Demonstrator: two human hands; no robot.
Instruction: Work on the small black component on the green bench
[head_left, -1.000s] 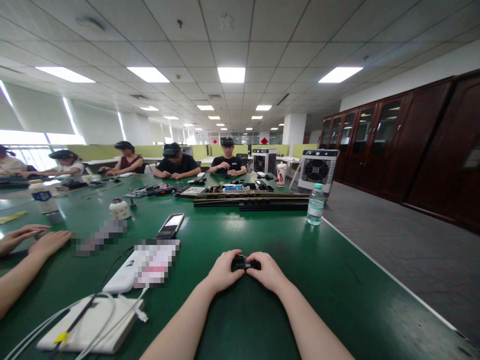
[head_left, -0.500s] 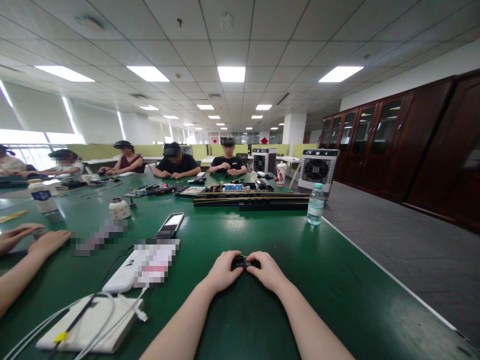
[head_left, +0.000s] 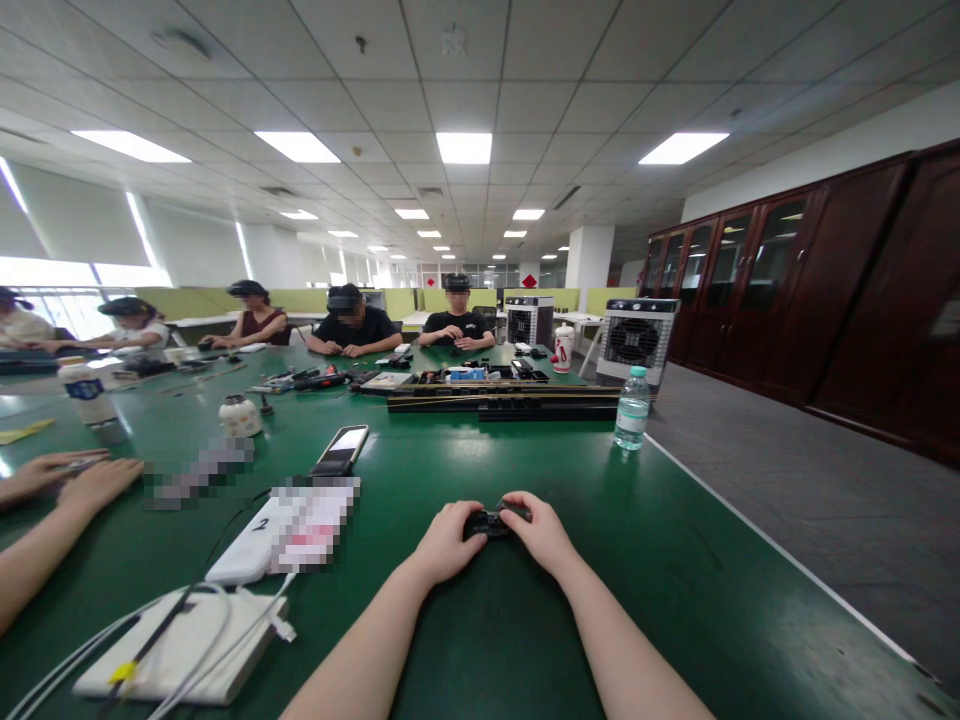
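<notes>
A small black part (head_left: 487,522) sits between my two hands, low over the green table (head_left: 675,560). My left hand (head_left: 448,540) is curled, its fingertips pinching the part's left end. My right hand (head_left: 541,531) is also closed on the part, with fingers arched over its right end and top. Most of the part is hidden by my fingers, so its shape is unclear.
A smartphone (head_left: 341,449), a white power bank (head_left: 251,548) and a white pad with cables (head_left: 180,650) lie to my left. Another person's hands (head_left: 71,478) rest at the far left. Black rails (head_left: 510,400) and a water bottle (head_left: 631,407) stand beyond; several seated people work at the far end.
My right hand has lifted slightly and its fingers now arch over the top of the black part. The neighbour's hands at the left have shifted a little.
</notes>
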